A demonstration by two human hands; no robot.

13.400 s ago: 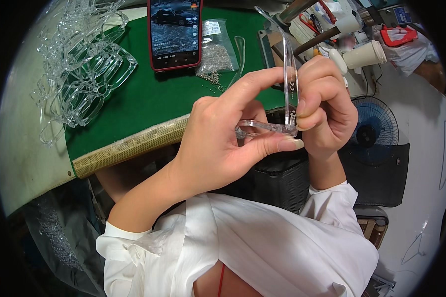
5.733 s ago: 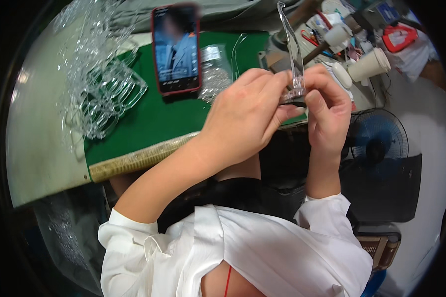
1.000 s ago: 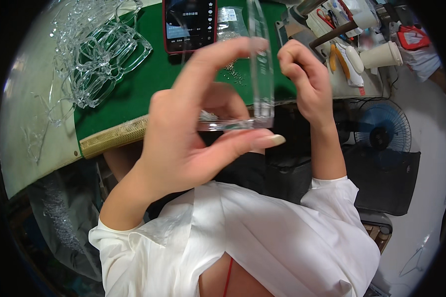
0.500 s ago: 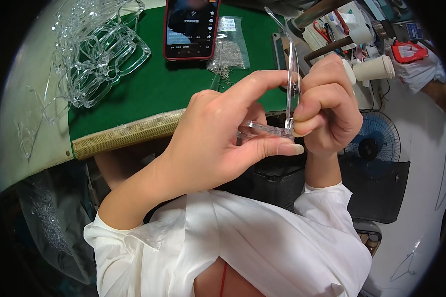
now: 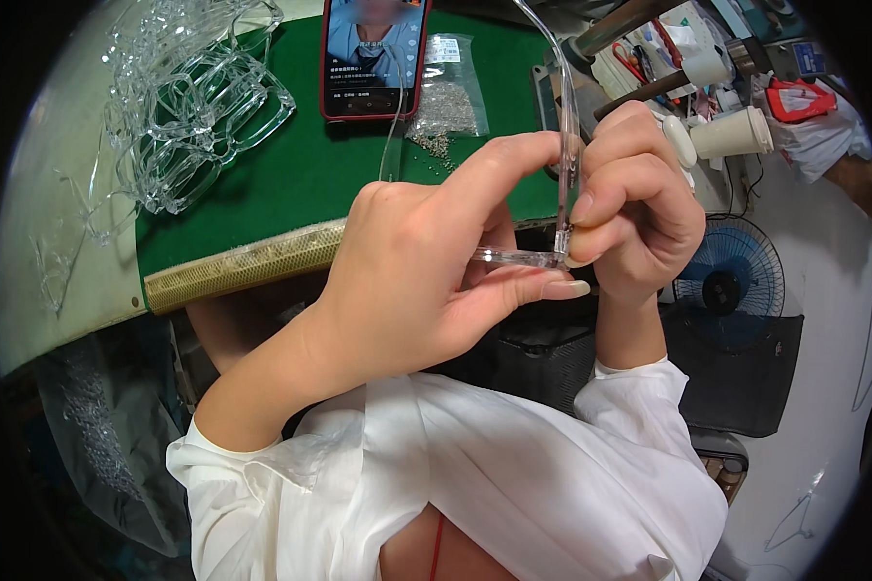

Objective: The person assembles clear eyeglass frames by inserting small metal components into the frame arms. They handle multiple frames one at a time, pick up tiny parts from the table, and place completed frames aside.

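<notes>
Between my two hands is a clear plastic eyeglass frame (image 5: 567,184), held over the near edge of the bench. My left hand (image 5: 407,261) grips its front, thumb below and index finger reaching up to the temple arm. The fingers of my right hand (image 5: 639,208) are curled and pinch near the hinge corner, where temple and front meet at about a right angle. Another clear temple (image 5: 392,145) rises behind my left hand. Whether a tiny part sits in the right fingertips is hidden.
A tangled pile of clear eyeglass frames (image 5: 199,107) lies on the green mat (image 5: 262,184) at left. Beyond my hands are a phone (image 5: 373,68) with a lit screen and a bag of tiny metal parts (image 5: 451,97), some spilled. A fan (image 5: 731,281) stands at right.
The eyeglass frame has turned slightly in my hands, and its far temple has swung left, in front of the phone. My left hand has shifted a little left. The phone's picture has changed.
</notes>
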